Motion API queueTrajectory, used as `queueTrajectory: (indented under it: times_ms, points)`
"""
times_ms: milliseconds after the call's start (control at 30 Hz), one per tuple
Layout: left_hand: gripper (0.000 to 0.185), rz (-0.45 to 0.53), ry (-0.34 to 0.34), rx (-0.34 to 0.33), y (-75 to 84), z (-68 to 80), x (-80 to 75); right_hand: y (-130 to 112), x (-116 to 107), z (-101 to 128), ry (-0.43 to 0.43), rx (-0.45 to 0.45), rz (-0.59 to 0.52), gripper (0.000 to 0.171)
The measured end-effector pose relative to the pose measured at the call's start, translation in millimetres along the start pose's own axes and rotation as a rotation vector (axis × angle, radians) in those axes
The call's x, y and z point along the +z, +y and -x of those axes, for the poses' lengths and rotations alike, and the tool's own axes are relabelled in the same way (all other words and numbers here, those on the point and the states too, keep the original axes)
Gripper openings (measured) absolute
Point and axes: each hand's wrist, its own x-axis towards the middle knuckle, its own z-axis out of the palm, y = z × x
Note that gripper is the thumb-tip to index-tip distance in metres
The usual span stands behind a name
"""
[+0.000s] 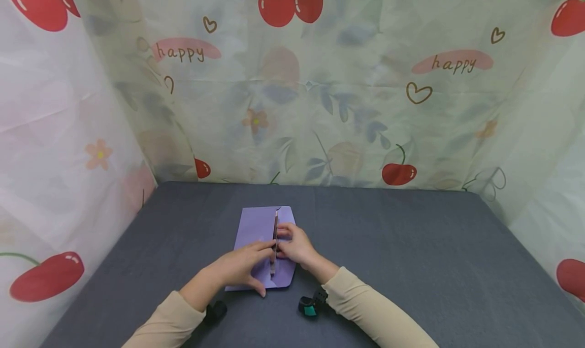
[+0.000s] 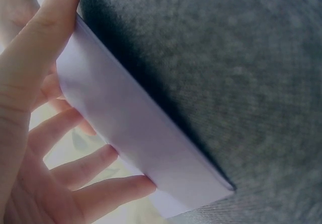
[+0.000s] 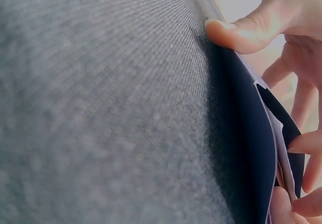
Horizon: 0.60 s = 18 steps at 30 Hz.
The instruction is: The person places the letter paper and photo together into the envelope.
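Low in the frame's centre, the left hand (image 1: 242, 269) presses spread fingers on the paper (image 1: 256, 231); the right hand (image 1: 294, 246) pinches its raised fold, which could skew if the paper slides on the worktop (image 1: 411, 246).

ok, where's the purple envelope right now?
In the head view the purple envelope lies flat on the grey table, centre-left and near the front edge, with the left hand and right hand both pressing on it.

L hand (image 1: 239, 267) hides the purple envelope's (image 1: 256, 228) near-left part; wrist views crop both hands.
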Motion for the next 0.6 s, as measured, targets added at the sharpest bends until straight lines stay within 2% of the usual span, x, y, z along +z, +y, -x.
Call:
queueTrajectory:
  times_ms: [600]
  points:
    - [0.060, 0.038, -0.018, -0.022, 1.3, -0.4, -1.2, 1.4, 1.1, -2.9, -0.009, 0.013, 0.018, 0.049]
